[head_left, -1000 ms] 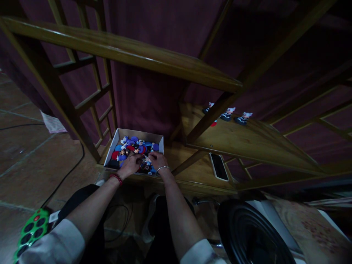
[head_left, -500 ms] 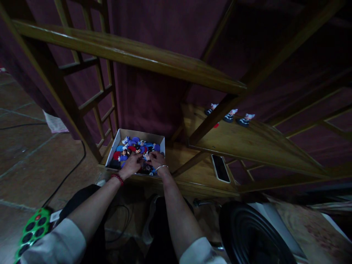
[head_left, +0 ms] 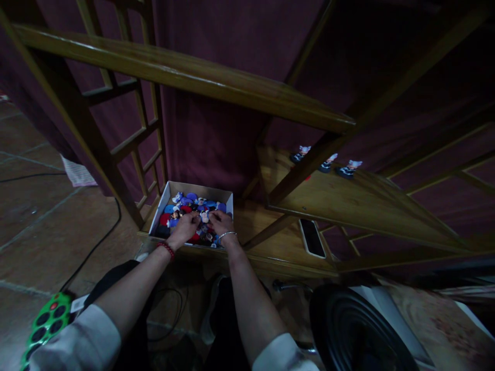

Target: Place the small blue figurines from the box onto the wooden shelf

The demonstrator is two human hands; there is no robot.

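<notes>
A white cardboard box [head_left: 159, 206] full of small colourful figurines on round bases stands on the low wooden shelf. Both hands are inside it. My left hand [head_left: 186, 226], with a red bead bracelet at the wrist, has its fingers bent together over the middle of the box; what they hold, if anything, is too small to make out. My right hand [head_left: 221, 222], with a silver bracelet, is bent in the same way at the right side. Between the fingertips is a pale-headed figurine [head_left: 204, 217], which my right fingers seem to touch.
Three pale-headed figurines [head_left: 349, 169] stand on the raised shelf [head_left: 332, 198] at the right. A phone [head_left: 312, 238] lies on the lower shelf. A wooden rail [head_left: 185, 72] crosses above the hands. A black round stool [head_left: 359, 330] is at the lower right.
My fingertips have lifted slightly and drawn closer together, and the pale-headed figurine between them shows more clearly. The whole view has shifted a little.
</notes>
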